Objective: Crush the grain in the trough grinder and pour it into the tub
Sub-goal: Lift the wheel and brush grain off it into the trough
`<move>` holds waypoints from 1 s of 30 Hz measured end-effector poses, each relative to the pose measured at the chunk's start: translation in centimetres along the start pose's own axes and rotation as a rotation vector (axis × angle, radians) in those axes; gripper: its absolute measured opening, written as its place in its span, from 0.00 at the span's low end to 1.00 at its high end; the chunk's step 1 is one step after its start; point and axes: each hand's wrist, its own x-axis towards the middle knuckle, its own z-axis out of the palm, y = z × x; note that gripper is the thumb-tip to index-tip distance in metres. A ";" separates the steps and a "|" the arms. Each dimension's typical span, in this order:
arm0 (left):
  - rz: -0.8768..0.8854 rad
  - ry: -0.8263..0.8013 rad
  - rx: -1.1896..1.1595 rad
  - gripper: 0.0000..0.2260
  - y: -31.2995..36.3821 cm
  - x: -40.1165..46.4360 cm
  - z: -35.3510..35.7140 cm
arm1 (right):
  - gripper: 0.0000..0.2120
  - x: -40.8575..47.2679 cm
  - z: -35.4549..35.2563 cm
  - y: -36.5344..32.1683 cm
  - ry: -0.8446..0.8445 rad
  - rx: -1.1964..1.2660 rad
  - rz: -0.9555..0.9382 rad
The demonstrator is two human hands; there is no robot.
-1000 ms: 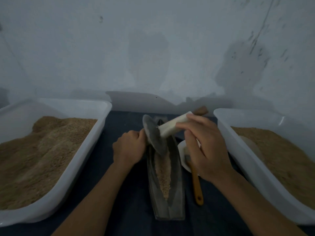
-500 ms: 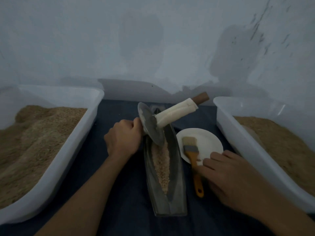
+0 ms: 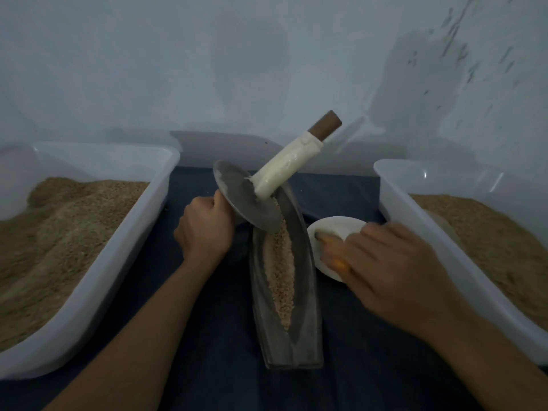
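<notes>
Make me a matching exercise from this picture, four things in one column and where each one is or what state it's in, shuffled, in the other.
Things
1. grinding wheel
2. brush
3. grain in the trough
4. left tub

Places or states
A. on the small white plate, under the right hand
B. a strip along the middle of the metal trough
C. tilted, its handle on one side gripped by the left hand
D. at the far left, holding a heap of grain

Pairs: 1-C, 2-A, 3-B, 4-D

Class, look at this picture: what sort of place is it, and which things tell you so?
Probably a small grain-processing workbench: two tubs of grain, a metal trough grinder with its wheel, all on a dark cloth against a bare wall.
</notes>
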 end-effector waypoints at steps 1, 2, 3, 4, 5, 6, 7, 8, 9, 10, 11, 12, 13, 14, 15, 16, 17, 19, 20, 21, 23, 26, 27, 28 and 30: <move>-0.015 0.003 -0.004 0.23 0.0 0.1 0.0 | 0.10 0.8 -0.2 0.5 0.046 0.005 0.049; -0.021 0.004 -0.005 0.23 0.0 0.1 0.1 | 0.10 1.7 -0.4 1.0 0.095 0.022 0.098; -0.023 0.004 -0.004 0.23 -0.1 0.2 0.1 | 0.10 2.7 -0.5 1.4 0.153 0.052 0.145; -0.024 0.005 -0.004 0.23 -0.1 0.2 0.1 | 0.09 3.7 -0.5 1.6 0.221 0.092 0.195; -0.028 0.007 -0.005 0.23 -0.1 0.2 0.1 | 0.08 4.8 -0.5 1.8 0.285 0.144 0.250; -0.037 0.011 -0.010 0.23 -0.2 0.3 0.1 | 0.09 5.9 -0.2 1.9 0.336 0.207 0.312; -0.052 0.018 -0.018 0.24 -0.2 0.3 0.1 | 0.09 6.9 0.2 1.8 0.370 0.274 0.374; -0.072 0.028 -0.028 0.24 -0.1 0.3 0.1 | 0.10 8.0 0.8 1.6 0.388 0.333 0.430; -0.093 0.037 -0.040 0.23 -0.1 0.4 0.0 | 0.10 8.9 1.4 1.4 0.394 0.375 0.476; -0.114 0.041 -0.051 0.22 -0.1 0.6 -0.1 | 0.10 9.7 2.2 1.3 0.393 0.399 0.506; -0.133 0.040 -0.054 0.20 -0.2 0.7 -0.3 | 0.10 10.3 2.9 1.2 0.385 0.413 0.523; -0.150 0.034 -0.049 0.19 -0.2 0.9 -0.3 | 0.11 10.7 3.7 1.1 0.371 0.424 0.532; -0.166 0.028 -0.043 0.17 -0.3 1.0 -0.4 | 0.11 11.1 4.5 1.1 0.348 0.437 0.541; -0.175 0.023 -0.041 0.17 -0.3 1.1 -0.5 | 0.11 11.2 5.2 1.1 0.323 0.449 0.549; -0.179 0.021 -0.043 0.17 -0.3 1.1 -0.5 | 0.12 11.3 5.9 1.1 0.306 0.460 0.554; -0.178 0.021 -0.052 0.17 -0.2 1.0 -0.5 | 0.12 11.3 6.5 1.1 0.299 0.471 0.560; -0.174 0.022 -0.068 0.17 -0.1 0.9 -0.5 | 0.13 11.2 7.0 1.1 0.300 0.482 0.571; -0.157 0.024 -0.101 0.19 0.1 0.5 -0.4 | 0.13 11.1 7.5 1.2 0.317 0.506 0.585; -0.142 0.027 -0.101 0.20 0.2 0.3 -0.4 | 0.14 11.1 7.5 1.2 0.320 0.523 0.582; -0.124 0.031 -0.093 0.21 0.3 0.1 -0.4 | 0.14 11.1 7.5 1.3 0.311 0.547 0.575; -0.103 0.040 -0.085 0.23 0.4 -0.2 -0.3 | 0.13 11.1 7.2 1.2 0.279 0.619 0.557; -0.121 0.064 -0.119 0.22 0.3 -0.5 -0.3 | 0.14 11.3 6.6 1.3 0.231 0.739 0.579; -0.136 0.075 -0.139 0.21 0.3 -0.6 -0.3 | 0.15 11.5 6.3 1.4 0.231 0.777 0.596; -0.150 0.087 -0.162 0.20 0.3 -0.6 -0.4 | 0.16 11.7 6.0 1.5 0.243 0.811 0.612; -0.167 0.105 -0.200 0.19 0.4 -0.8 -0.5 | 0.16 12.0 5.3 1.7 0.298 0.837 0.624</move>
